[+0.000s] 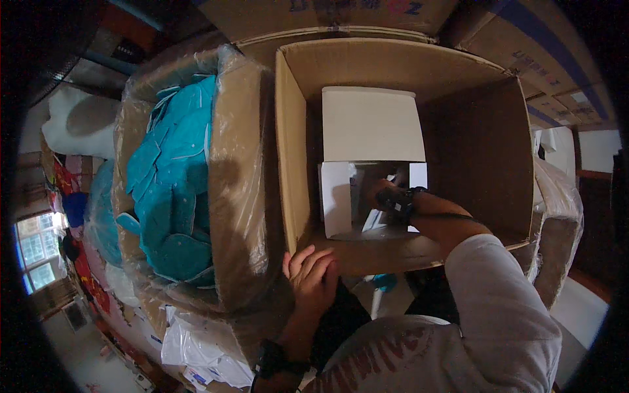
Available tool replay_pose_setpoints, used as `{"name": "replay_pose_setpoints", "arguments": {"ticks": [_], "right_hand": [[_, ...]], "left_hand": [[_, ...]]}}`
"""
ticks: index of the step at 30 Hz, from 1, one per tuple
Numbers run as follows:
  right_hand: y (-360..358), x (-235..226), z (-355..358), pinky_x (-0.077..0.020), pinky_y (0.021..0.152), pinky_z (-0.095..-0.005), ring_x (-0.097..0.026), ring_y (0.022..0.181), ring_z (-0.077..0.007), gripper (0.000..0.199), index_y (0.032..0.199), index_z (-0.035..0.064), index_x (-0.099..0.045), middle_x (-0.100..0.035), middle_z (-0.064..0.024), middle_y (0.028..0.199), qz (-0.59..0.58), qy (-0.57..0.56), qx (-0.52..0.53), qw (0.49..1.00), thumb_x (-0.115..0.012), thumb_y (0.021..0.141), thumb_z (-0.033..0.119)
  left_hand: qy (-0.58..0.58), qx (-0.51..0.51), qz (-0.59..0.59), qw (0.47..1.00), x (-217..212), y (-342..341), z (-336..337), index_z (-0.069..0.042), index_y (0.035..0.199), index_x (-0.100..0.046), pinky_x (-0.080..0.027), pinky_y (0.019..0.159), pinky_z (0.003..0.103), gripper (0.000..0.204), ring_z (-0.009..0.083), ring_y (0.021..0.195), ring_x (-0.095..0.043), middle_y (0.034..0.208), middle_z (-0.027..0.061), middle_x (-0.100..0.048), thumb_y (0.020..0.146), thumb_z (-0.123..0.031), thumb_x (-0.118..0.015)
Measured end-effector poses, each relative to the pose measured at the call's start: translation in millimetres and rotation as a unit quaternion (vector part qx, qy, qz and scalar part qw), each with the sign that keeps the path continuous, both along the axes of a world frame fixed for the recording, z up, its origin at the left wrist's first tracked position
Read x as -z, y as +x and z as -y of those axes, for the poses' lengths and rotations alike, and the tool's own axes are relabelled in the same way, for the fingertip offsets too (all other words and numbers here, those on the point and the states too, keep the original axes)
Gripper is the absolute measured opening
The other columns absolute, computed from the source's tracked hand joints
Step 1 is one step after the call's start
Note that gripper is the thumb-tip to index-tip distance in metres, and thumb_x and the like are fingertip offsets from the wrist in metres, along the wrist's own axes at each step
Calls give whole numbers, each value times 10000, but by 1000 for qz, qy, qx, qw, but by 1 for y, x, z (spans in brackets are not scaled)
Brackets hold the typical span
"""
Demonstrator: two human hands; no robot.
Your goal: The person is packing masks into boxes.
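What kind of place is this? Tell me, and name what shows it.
Probably a packing or storage room: a large open cardboard carton holds white boxes, a plastic-lined carton holds teal pieces, and more cartons are stacked behind.

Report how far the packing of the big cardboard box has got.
Done: one closed white box sits at the far side of the big cardboard box. In hand: the right hand reaches into an open white box beside it; the left hand rests on the carton's near edge. Left: most of the carton is unfilled.

Carton [291,131] right half is open floor, free to reach. White boxes [372,124] fill the left-centre. Bagged box [229,190] crowds the left wall.
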State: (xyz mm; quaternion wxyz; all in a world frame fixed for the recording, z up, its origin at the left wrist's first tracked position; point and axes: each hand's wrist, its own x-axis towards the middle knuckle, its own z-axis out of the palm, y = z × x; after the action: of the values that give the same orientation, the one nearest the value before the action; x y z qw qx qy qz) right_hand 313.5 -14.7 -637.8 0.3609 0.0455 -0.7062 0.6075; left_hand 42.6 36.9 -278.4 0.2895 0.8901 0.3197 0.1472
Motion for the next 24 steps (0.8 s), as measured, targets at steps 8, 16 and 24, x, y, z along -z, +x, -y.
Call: {"name": "replay_pose_setpoints", "arguments": {"ticks": [8,16,24], "right_hand": [[2,-9,9,-468,582,-315,-568,659,-191,240,738,102,-604,-575,-49,719,9,16,-17,1000,-610,685,336],[8,-15,7,-469,600,-312,-566,694,-190,221,746,110,-599,-571,-42,739,38,25,-8,999,-604,687,323],[8,-40,8,-468,653,-317,-565,765,-196,144,771,122,-597,-568,-34,787,216,44,86,972,-589,690,241]], "left_hand": [[12,-3,-8,1000,-1,0,-1,-118,824,-631,-190,991,461,112,209,1024,-487,932,-23,-623,713,-112,-629],[19,-2,-6,1000,5,-4,-2,-106,812,-631,-199,987,463,103,203,1025,-489,924,-21,-625,715,-138,-635],[16,-13,-14,1000,5,-2,-3,-108,795,-633,-185,990,467,89,207,1017,-488,904,-21,-627,722,-159,-640]]}}
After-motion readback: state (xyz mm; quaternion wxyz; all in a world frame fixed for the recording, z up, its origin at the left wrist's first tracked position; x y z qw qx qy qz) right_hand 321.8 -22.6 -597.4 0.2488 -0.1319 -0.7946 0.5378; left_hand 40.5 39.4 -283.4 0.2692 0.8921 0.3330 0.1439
